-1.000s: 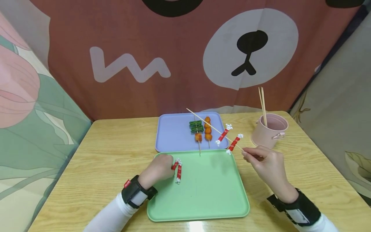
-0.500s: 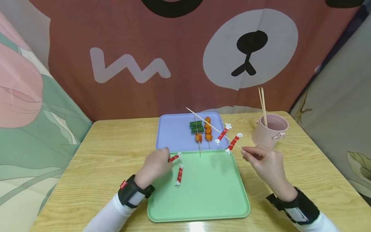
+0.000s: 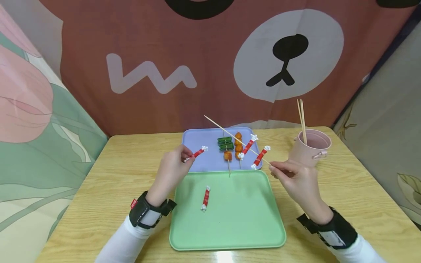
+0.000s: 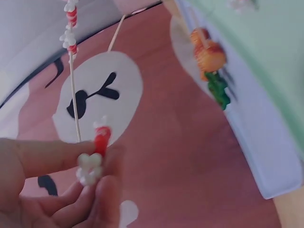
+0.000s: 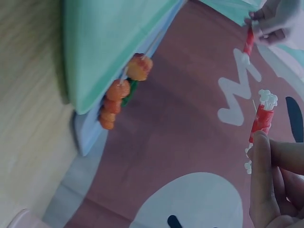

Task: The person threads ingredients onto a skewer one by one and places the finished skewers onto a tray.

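Observation:
My left hand (image 3: 172, 168) pinches a red stick-shaped piece (image 3: 198, 151) with white knobby ends, held up over the blue tray. In the left wrist view that piece (image 4: 101, 142) sits between thumb and fingers. My right hand (image 3: 297, 179) pinches the lower end of a bamboo skewer (image 3: 215, 124), which slants up to the left. Two like red-and-white pieces, one farther up (image 3: 248, 146) and one nearer the hand (image 3: 261, 157), are threaded on it crosswise. Another red piece (image 3: 205, 198) lies on the green tray (image 3: 243, 219).
On the blue tray (image 3: 198, 137) lie a skewer of orange balls (image 3: 238, 136) and a skewer with green and orange pieces (image 3: 226, 146). A pink bucket (image 3: 306, 149) holding several bare skewers (image 3: 302, 118) stands at the right. Behind the table hangs a patterned cloth (image 3: 210, 73).
My left hand has lifted one red piece off the green tray, up and away from me over the blue tray. The right hand has shifted slightly left with its skewer.

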A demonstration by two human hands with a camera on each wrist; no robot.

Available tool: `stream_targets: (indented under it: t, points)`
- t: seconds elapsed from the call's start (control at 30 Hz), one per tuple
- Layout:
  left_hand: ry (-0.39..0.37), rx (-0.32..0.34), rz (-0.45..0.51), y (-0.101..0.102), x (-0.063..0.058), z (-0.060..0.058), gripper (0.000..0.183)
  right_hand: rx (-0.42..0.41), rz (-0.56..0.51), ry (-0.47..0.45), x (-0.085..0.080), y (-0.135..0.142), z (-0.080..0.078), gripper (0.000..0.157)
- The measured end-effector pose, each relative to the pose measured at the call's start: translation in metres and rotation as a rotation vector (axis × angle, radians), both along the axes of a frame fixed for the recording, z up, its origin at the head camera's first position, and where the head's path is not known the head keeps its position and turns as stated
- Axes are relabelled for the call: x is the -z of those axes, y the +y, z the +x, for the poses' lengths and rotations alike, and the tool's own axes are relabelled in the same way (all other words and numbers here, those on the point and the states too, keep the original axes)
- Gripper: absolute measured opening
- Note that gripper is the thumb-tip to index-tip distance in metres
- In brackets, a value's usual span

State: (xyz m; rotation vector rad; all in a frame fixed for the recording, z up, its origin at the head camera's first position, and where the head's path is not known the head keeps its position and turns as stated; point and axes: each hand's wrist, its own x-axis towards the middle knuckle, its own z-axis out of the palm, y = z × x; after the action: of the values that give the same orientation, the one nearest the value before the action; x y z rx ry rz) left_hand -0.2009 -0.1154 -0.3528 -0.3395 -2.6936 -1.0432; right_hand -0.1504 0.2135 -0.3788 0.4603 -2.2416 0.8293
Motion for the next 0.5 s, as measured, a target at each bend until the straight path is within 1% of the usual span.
stream_targets:
  t: [0.1,0.2,0.27,0.4,0.5]
  points:
    - [0.069,-0.026,0.104,-0.002,-0.01,-0.002,0.012,-0.028,-0.015,0.014,-0.004,-0.004,-0.002,0.016]
    - [0.159,-0.059,0.172,-0.004,-0.018,-0.003,0.014,-0.046,-0.034,0.017,-0.006,-0.008,-0.004,0.016]
    - [0.204,-0.081,0.212,-0.006,-0.023,-0.004,0.015,-0.054,-0.046,0.009,-0.008,-0.01,-0.004,0.017]
    - [0.244,-0.116,0.295,-0.011,-0.026,-0.008,0.014,-0.063,-0.056,0.005,-0.011,-0.014,-0.004,0.017]
    - [0.265,-0.12,0.375,-0.013,-0.027,-0.011,0.014,-0.082,-0.063,0.016,-0.014,-0.017,-0.002,0.02]
